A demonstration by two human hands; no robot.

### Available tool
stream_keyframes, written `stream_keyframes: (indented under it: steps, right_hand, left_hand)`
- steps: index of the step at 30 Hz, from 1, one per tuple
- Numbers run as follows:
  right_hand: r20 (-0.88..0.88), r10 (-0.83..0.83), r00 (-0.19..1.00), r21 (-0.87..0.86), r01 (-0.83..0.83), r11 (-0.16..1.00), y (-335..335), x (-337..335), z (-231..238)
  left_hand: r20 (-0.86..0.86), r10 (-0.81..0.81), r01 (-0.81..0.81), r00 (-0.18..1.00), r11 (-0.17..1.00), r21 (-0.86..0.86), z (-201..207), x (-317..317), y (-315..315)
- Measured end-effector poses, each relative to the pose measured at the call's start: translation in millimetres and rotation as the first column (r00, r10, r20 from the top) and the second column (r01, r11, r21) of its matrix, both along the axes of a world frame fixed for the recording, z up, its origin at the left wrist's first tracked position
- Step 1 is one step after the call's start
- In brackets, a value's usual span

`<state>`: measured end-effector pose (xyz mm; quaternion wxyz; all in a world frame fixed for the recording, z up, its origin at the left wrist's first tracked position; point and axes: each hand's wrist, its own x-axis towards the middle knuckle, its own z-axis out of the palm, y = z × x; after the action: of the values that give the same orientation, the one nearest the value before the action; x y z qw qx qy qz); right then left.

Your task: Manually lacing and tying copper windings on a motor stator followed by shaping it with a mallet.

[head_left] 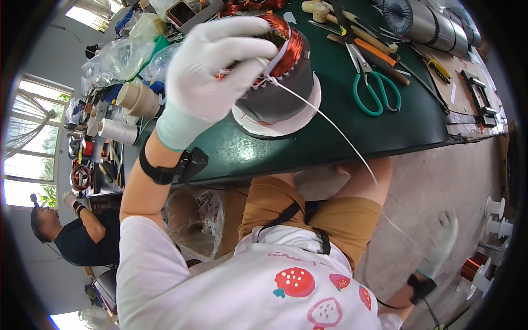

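Observation:
My left hand (212, 69), in a white glove, is bent over a dark cylindrical motor stator (278, 102) ringed by copper windings (291, 52). Its thumb and fingers are closed on a white cord (319, 110) at the near edge of the windings. From there the cord stretches down to the right, past my knee, to my gloved right hand (443, 245). That hand is held far out over the floor, smeared by motion; the cord hangs in the air up to its palm, though the exact grip is blurred. Under the stator lies a round white pad (300, 125).
Teal-handled scissors (374, 91), hammers and other tools lie right of the stator on the green table (242, 165). Metal cylinders (429, 25) stand behind. Thread spools (118, 132) and plastic bags (118, 60) crowd the left. Wire reels (476, 272) sit at far right. Another person (82, 234) works at left.

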<state>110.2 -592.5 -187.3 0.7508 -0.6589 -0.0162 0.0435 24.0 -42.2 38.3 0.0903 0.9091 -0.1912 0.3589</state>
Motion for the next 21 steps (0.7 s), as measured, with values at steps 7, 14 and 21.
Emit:
stream_keyframes:
  steps: [7, 14, 21]
  right_hand:
    - [0.024, 0.548, 0.836, 0.062, -0.549, 0.834, 292, 6, 139]
    - [-0.112, 0.836, 0.537, 0.453, -0.721, 0.524, 339, -13, 173]
    - [0.157, 0.837, 0.524, 0.737, -0.626, 0.254, 371, -26, 178]
  left_hand:
    - [-0.420, -0.031, 0.102, 0.907, 0.984, 0.147, 0, -48, -36]
    - [-0.073, -0.177, 0.184, 0.981, 0.977, 0.105, -66, -43, -44]
    - [-0.074, 0.270, -0.280, 0.960, 0.941, -0.190, -52, -16, 6]
